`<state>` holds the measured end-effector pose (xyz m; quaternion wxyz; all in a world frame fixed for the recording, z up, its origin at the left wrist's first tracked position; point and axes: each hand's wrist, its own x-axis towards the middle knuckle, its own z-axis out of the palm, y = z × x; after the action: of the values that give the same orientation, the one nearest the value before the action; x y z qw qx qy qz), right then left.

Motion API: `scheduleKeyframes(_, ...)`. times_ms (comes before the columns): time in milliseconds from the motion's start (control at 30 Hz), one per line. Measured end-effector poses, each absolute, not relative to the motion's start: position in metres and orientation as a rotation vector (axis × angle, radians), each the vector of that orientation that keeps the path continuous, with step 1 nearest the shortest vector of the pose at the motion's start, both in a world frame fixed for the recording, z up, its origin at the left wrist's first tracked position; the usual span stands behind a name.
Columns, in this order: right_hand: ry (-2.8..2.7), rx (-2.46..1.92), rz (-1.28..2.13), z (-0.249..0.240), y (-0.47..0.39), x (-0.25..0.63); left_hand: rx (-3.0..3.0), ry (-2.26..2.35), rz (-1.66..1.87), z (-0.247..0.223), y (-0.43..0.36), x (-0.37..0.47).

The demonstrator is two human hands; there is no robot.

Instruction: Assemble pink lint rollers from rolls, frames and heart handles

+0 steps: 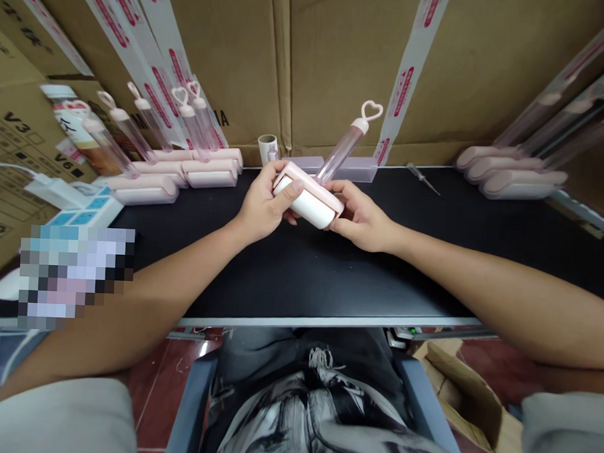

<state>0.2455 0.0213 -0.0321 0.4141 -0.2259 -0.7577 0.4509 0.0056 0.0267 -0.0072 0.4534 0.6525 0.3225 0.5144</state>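
A pink lint roller (308, 195) with a white roll, a clear pink tube handle and a heart-shaped loop is held above the black table, its handle tilted up to the right. My left hand (263, 208) grips the head's left end, thumb on the white roll. Around the right end of the head, my right hand (362, 219) has its fingers closed, near the base of the handle. Behind the hands lie pale purple boxes (357, 169) and a small white roll (268, 147) standing on end.
Several similar rollers stand at the back left (211, 172) and the back right (521, 185). A screwdriver (423, 178) lies on the black table (280, 279). A power strip (92, 207) and a bottle (79, 126) are at the left. Cardboard boxes (339, 68) rise behind.
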Motion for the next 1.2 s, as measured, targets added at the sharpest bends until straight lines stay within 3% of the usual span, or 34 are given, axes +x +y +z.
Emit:
scheduleKeyframes(533,-1.758,-0.577,1.245,-0.030,0.013,0.240,1.552,0.738,1.212,-0.008,0.019,0.008)
scheduleKeyframes(1200,-1.716,-0.748,1.043,-0.017,-0.001,0.231,1.292,0.668,1.005,-0.017,0.009,0.019)
